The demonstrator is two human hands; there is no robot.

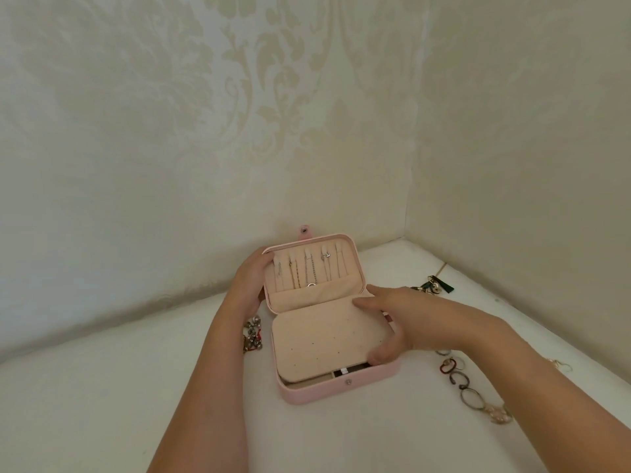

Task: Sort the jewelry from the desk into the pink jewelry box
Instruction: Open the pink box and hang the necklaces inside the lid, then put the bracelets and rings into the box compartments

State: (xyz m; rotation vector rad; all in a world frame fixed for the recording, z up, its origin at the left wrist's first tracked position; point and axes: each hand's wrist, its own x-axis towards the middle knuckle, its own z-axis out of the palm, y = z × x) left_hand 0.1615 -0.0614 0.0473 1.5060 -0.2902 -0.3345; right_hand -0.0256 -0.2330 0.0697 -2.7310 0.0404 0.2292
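1. Bracing rectangular pink jewelry box (341, 387) open on white desk (102, 404): left hand (249, 285) grips lid's left edge; thin metal chains (309, 271) hang inside lid.
2. Over base, right hand (409, 322) pinches beige perforated earring panel (321, 339), thumb under, fingers on top.
3. Best lift panel slowly by this free edge, lid braced; loose glassy linked rings (471, 387) and silver beaded bracelet (251, 336) lie beside box.

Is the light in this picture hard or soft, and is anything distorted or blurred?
Head view: soft, even light, no glare, only faint shadows beside the pink jewelry box and under the right hand on the earring panel. Head view: the wide lens bends the wall corner and desk edge. Head view: the linked-ring bracelet looks slightly soft.
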